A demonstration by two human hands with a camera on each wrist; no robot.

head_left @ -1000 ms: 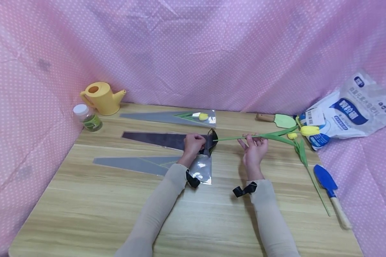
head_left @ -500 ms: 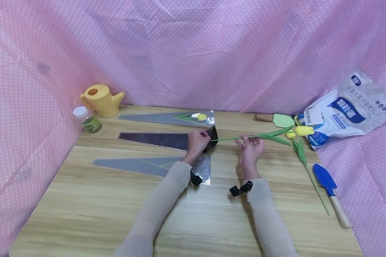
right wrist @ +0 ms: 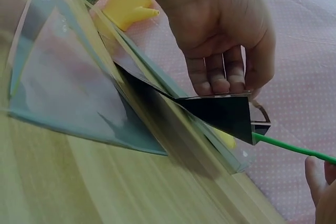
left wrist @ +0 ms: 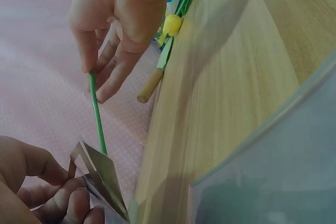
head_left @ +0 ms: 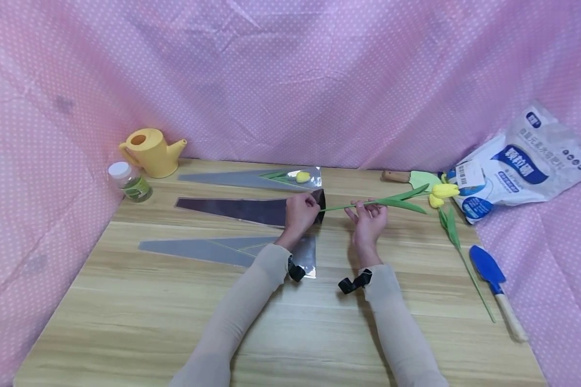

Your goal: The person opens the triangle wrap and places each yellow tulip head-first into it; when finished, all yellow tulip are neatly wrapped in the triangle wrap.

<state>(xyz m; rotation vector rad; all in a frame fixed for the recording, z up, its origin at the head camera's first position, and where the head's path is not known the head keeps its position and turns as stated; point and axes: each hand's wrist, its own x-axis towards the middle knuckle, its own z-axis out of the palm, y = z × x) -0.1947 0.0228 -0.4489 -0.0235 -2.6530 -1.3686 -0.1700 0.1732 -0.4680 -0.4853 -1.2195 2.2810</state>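
Note:
In the head view, my left hand pinches the upper edge of a dark plastic flower sleeve lying on the table. Its wide mouth gapes toward the right, as the right wrist view also shows on the black sleeve. My right hand pinches the green stem of a yellow tulip, held level with its bloom pointing right. The stem's lower end is inside the sleeve's mouth; its tip is hidden. A second yellow tulip lies on the table beyond the held bloom.
Behind the dark sleeve lies a clear sleeve with a tulip in it; another clear sleeve lies in front. A yellow watering can and jar stand left. Right are a green trowel, white bag and blue trowel.
My right hand has moved left, carrying the tulip, and the stem reaches farther into the dark sleeve. My left hand has shifted slightly right along the sleeve's mouth.

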